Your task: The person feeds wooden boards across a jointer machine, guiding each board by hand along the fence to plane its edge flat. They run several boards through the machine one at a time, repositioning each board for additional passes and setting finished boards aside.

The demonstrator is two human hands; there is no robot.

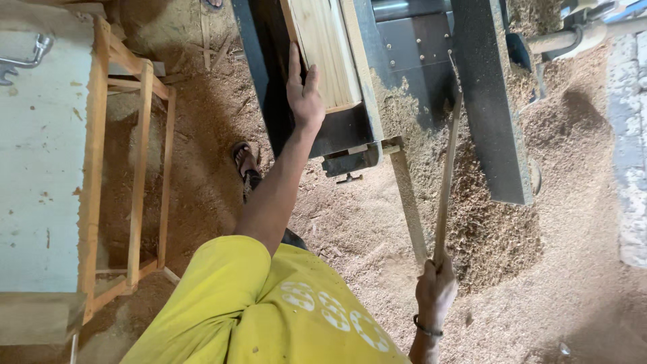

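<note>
Nearest the camera is the person's yellow shirt with a pale round print on the back. Just beside it, low in the view, the right hand, a dark band at its wrist, has its grip closed around the lower end of a thin wooden stick. The stick slants up and away from the hand, and its far end reaches the dark face of the woodworking machine, above a heap of sawdust and shavings banked against the machine's base.

The floor is covered in the same fine sawdust all around. A sandalled foot stands on it just left of the machine.

Farther out, the left arm stretches forward and the left hand lies flat, its grip open, fingers spread against the side of a stack of pale wooden boards. The boards rest on the tabletop of the machine, lengthwise away from the person, with the hand pressed on their left edge near the close end.

On the left stands a wooden frame of light-coloured slats, touching a pale, scuffed panel with a metal fitting at its far corner. At the far right a grey duct hose leads off from the machine, and a strip of worn concrete runs along the edge.
</note>
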